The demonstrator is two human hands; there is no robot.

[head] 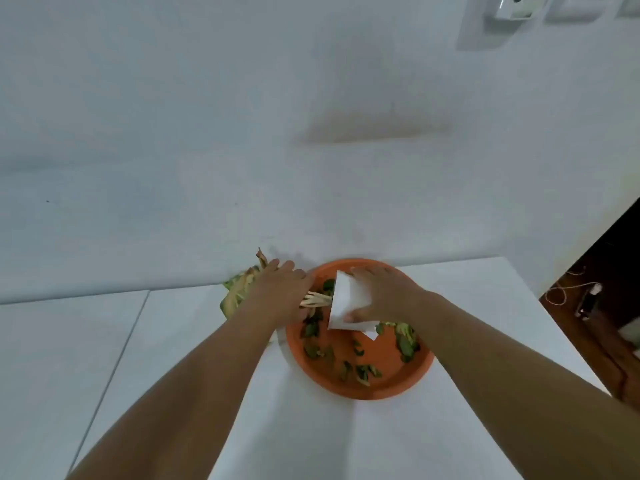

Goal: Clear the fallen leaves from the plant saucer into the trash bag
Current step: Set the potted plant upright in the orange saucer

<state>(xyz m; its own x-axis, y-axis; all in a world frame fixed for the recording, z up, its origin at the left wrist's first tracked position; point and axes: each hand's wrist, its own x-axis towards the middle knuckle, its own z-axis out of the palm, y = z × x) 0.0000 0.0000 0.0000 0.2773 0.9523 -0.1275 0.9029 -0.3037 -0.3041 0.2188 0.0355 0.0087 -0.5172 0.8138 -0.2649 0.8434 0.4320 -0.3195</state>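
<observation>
Leaves [360, 370] (crumpled) litter round orange saucer [408, 382]; right hand [381, 296] pinches white paper [346, 301].

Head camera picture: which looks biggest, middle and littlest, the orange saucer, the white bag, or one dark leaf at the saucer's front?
1. Orange saucer, clearly biggest.
2. White bag, partly covered by the right hand.
3. Dark leaf, littlest.

Your saucer [360, 386] sits on the table [173, 341], near its far edge by the wall [242, 133]. Leaves [349, 362] lie in the saucer. A leafy bunch [239, 289] lies left of it. Your 2 hands: left hand [280, 289] at the saucer's left rim, right hand [384, 292] above it, on a paper piece [346, 303].
</observation>
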